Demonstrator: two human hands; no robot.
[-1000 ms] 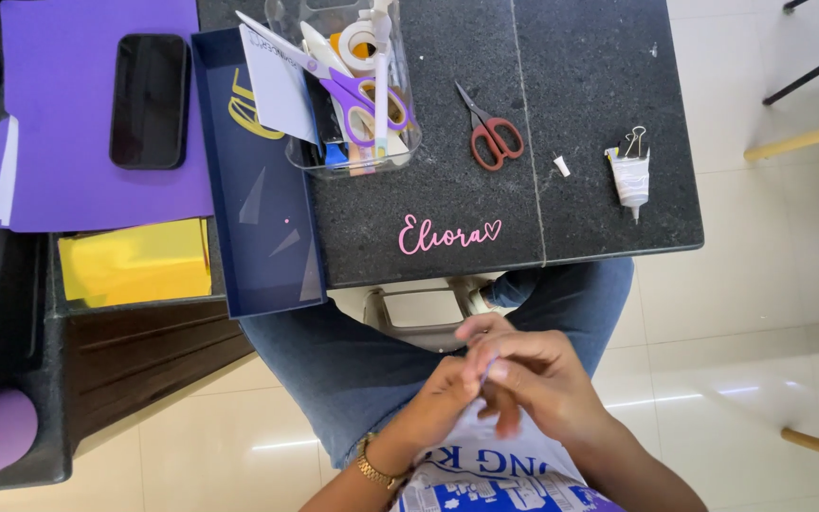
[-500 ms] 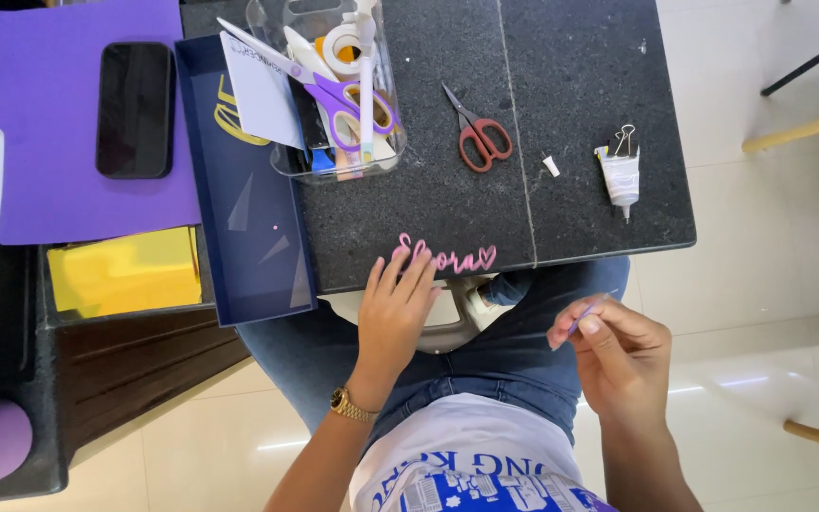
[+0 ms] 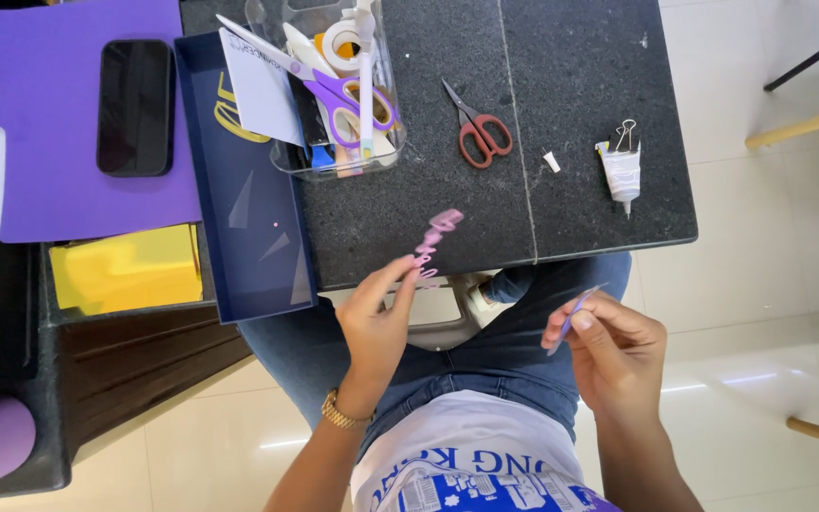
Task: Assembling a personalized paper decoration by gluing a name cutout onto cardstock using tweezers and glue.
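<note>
Pinching a pink paper cutout (image 3: pixel 433 243), left hand (image 3: pixel 378 327); right hand (image 3: pixel 609 346) grip closed on, seemingly, a thin purple strip (image 3: pixel 573 319).

Black stone table (image 3: pixel 580 190) — red scissors (image 3: pixel 478 126), glue tube (image 3: pixel 622 171), clear organiser (image 3: pixel 334 95), navy tray (image 3: pixel 248 218)

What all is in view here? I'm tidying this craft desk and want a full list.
Paper cutout: 1, pink, in left hand, above table edge.
Strip: 1, lilac, in right hand.
Scissors: 1, red-handled, on black table.
Glue tube: 1, white, table right.
Clear bin: 1, holds purple scissors, tape.
Box lid: 1, navy.
Phone: 1, black, on purple sheet.
Left hand, right hand.
</note>
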